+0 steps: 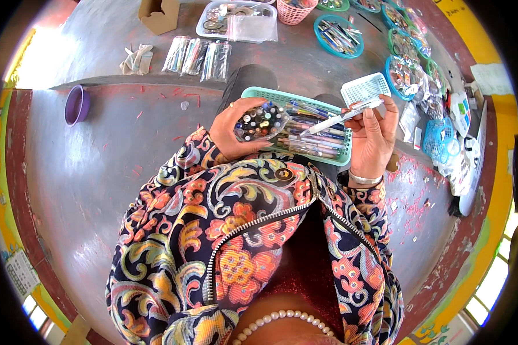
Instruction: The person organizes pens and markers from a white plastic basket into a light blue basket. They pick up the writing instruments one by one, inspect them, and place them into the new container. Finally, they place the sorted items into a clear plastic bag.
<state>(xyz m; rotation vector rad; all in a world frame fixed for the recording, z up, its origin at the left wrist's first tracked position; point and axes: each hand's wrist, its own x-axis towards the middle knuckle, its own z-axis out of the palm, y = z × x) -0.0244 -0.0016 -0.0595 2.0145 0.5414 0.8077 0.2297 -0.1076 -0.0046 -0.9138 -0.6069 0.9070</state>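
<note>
My left hand is wrapped round a bundle of pens, which shows end-on with dark and pale tips and what looks like clear plastic about it. Between the thumb and fingers of my right hand is a white pen, slanting down to the left. Below both hands a mint-green plastic basket rests at my lap, with many loose pens lying lengthwise in it. The bundle is over the basket's left end, and the white pen passes above its right part.
Bagged pens and a pair of gloves lie ahead on the grey surface. Beyond are a white tray and a blue basket of pens. A small white basket stands at right, a purple tub far left.
</note>
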